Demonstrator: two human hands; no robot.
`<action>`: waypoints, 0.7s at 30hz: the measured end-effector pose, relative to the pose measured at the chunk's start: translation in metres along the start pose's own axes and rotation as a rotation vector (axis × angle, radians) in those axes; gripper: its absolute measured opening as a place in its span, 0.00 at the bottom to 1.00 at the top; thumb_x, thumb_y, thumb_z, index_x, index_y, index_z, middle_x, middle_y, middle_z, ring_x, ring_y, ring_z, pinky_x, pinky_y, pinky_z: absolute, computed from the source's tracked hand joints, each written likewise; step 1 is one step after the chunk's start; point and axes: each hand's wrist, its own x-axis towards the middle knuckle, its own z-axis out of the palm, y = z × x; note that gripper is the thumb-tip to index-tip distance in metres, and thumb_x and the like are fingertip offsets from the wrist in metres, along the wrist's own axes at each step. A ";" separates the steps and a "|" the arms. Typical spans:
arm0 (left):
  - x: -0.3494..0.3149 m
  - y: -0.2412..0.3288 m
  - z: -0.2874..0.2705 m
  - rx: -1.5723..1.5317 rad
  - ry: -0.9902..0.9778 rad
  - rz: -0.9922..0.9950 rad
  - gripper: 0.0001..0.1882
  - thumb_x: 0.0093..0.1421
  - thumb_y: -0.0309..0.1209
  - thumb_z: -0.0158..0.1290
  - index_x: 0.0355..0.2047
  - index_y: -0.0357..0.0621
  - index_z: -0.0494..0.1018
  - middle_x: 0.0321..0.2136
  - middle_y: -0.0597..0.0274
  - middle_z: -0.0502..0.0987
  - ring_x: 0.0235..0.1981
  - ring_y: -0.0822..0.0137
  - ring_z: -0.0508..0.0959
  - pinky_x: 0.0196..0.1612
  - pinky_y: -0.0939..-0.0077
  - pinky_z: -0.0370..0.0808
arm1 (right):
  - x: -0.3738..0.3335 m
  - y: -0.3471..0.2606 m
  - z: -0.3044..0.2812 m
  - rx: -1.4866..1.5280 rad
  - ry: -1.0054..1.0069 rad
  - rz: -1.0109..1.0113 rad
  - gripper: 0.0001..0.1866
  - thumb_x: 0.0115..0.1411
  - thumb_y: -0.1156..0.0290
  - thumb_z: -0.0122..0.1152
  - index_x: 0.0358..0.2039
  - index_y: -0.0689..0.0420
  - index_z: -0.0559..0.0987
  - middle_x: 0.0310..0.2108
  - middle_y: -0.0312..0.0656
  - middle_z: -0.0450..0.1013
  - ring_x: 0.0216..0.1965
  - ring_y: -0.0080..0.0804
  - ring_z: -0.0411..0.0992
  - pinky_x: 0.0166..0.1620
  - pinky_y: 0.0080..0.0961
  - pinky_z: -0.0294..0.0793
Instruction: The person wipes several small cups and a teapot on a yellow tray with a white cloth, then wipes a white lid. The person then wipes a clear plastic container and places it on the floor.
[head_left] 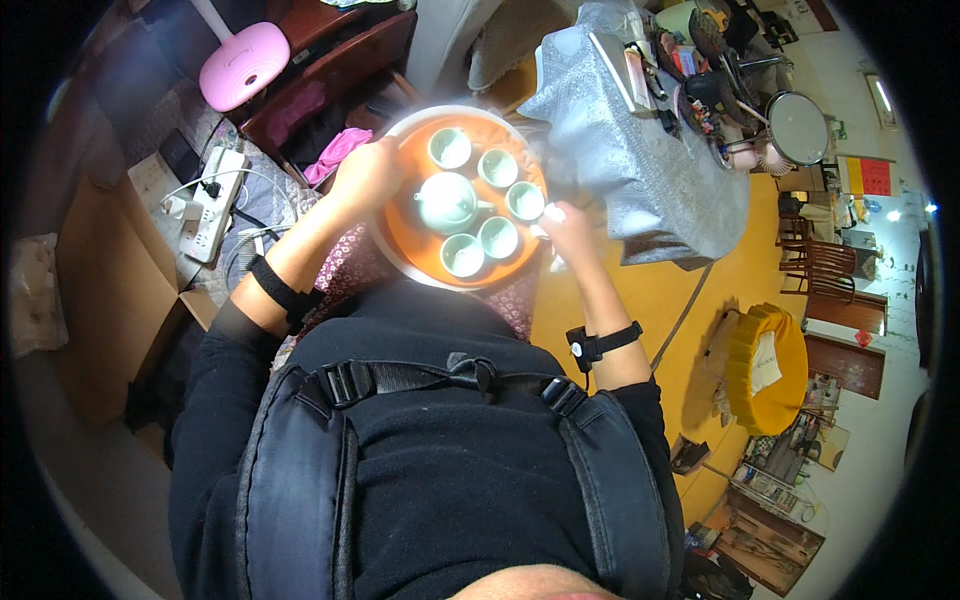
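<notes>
A round tray (426, 272) with an orange bed and a pale rim is in front of me, above my lap. On it stands a pale green teapot (446, 203), its spout to the left and its handle to the right. Several small matching cups (450, 148) curve round the teapot's right side, all upright. My left hand (368, 178) is closed on the tray's left rim. At the right rim, my right hand (567, 228) is closed on a crumpled white cloth or tissue (553, 213), close beside the rightmost cup (525, 200).
A table under a silvery cloth (610, 150) stands ahead to the right, crowded with things and a round mirror (798, 129). To my left are a white power strip (213, 205), cables and a cardboard box (110, 290). A yellow-covered round stool (775, 370) stands farther right.
</notes>
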 end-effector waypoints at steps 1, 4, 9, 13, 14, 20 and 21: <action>0.000 -0.002 0.001 -0.059 0.013 0.002 0.14 0.52 0.29 0.56 0.38 0.34 0.75 0.30 0.42 0.78 0.35 0.50 0.81 0.40 0.61 0.76 | 0.001 0.001 0.000 0.004 -0.013 0.000 0.15 0.49 0.59 0.60 0.29 0.58 0.77 0.27 0.51 0.76 0.30 0.50 0.75 0.33 0.39 0.72; -0.001 -0.008 0.000 -0.283 -0.069 -0.063 0.16 0.55 0.27 0.54 0.44 0.34 0.72 0.36 0.46 0.78 0.39 0.56 0.80 0.43 0.66 0.75 | 0.000 0.000 0.001 0.074 0.000 -0.004 0.15 0.49 0.59 0.60 0.27 0.58 0.77 0.26 0.51 0.75 0.30 0.50 0.74 0.34 0.39 0.72; -0.015 -0.005 -0.002 -0.855 -0.153 -0.094 0.19 0.61 0.24 0.46 0.52 0.32 0.68 0.35 0.59 0.77 0.36 0.67 0.78 0.40 0.72 0.76 | 0.002 -0.023 -0.010 0.159 0.038 -0.024 0.13 0.49 0.61 0.61 0.28 0.59 0.77 0.26 0.49 0.76 0.29 0.45 0.75 0.33 0.35 0.72; -0.029 -0.015 -0.011 -1.268 -0.232 -0.208 0.18 0.61 0.22 0.44 0.53 0.36 0.68 0.33 0.62 0.76 0.30 0.73 0.76 0.32 0.79 0.74 | 0.009 -0.053 -0.026 0.138 -0.021 -0.055 0.13 0.50 0.63 0.62 0.30 0.59 0.77 0.26 0.48 0.76 0.28 0.39 0.75 0.35 0.32 0.73; -0.032 -0.020 -0.014 -1.294 -0.180 -0.280 0.19 0.61 0.23 0.44 0.53 0.36 0.68 0.33 0.63 0.76 0.30 0.72 0.77 0.32 0.79 0.75 | 0.011 -0.061 -0.027 0.190 -0.013 -0.098 0.13 0.50 0.63 0.62 0.32 0.59 0.77 0.27 0.48 0.76 0.29 0.39 0.76 0.35 0.31 0.73; -0.067 -0.077 -0.051 -1.284 0.134 -0.276 0.20 0.60 0.27 0.49 0.54 0.36 0.68 0.42 0.61 0.77 0.39 0.73 0.77 0.43 0.79 0.75 | 0.035 -0.101 -0.022 0.136 0.229 -0.188 0.20 0.52 0.65 0.65 0.44 0.58 0.74 0.35 0.50 0.77 0.38 0.46 0.77 0.42 0.34 0.75; -0.076 -0.088 -0.059 -1.288 0.162 -0.261 0.20 0.61 0.27 0.50 0.54 0.36 0.67 0.43 0.60 0.77 0.40 0.72 0.77 0.44 0.78 0.75 | 0.040 -0.105 -0.018 0.060 0.251 -0.252 0.23 0.51 0.64 0.66 0.47 0.56 0.73 0.40 0.50 0.75 0.41 0.47 0.76 0.44 0.35 0.75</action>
